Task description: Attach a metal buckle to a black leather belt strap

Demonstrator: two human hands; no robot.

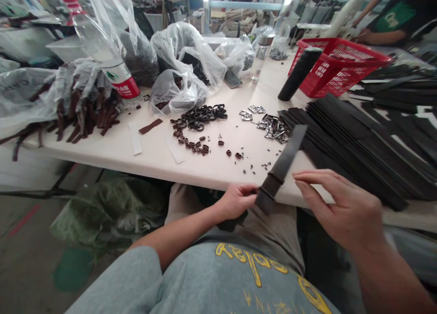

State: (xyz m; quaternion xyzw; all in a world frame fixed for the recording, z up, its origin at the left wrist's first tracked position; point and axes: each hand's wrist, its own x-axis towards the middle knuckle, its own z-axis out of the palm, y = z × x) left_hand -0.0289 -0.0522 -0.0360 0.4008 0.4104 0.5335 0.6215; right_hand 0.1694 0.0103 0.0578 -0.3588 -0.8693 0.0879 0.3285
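The left hand (235, 200) pinches the near end of a black strap (282, 164) at the near edge of the tabletop (153, 154) — its grip is pressed together on the strap. The strap slants up and to the right, over the tabletop. The right hand (341, 209) is just right of the strap, its fingers spread and holding nothing. Just beyond the strap's far end lies a little heap of metal buckles (273, 125). To the left of them is a pile of dark loops (198, 118). On the right lies a big stack of black straps (358, 141) — behind it stands a red basket (341, 63).
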